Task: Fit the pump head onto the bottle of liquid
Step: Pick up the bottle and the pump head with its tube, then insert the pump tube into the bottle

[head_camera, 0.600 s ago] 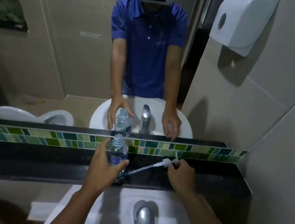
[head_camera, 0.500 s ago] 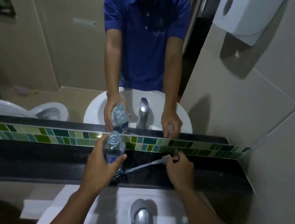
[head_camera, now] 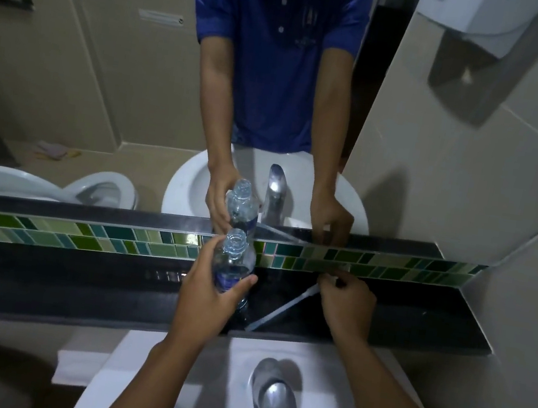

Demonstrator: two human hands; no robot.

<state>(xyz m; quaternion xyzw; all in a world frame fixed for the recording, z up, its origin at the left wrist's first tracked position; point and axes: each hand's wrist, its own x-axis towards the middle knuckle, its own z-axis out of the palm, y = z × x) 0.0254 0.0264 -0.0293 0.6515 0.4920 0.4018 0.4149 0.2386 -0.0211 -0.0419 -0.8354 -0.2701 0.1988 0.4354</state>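
Hands: left hand [head_camera: 210, 294] grips one bottle [head_camera: 234, 264]; right hand [head_camera: 346, 304] grips one pump head [head_camera: 337, 271].

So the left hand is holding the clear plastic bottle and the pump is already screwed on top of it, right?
Not quite. In the head view the left hand does hold the clear plastic bottle, but its mouth is open. The white pump head with its long tube is in the right hand, off to the side.

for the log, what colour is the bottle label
Dark blue, on the clear bottle; seen in the head view.
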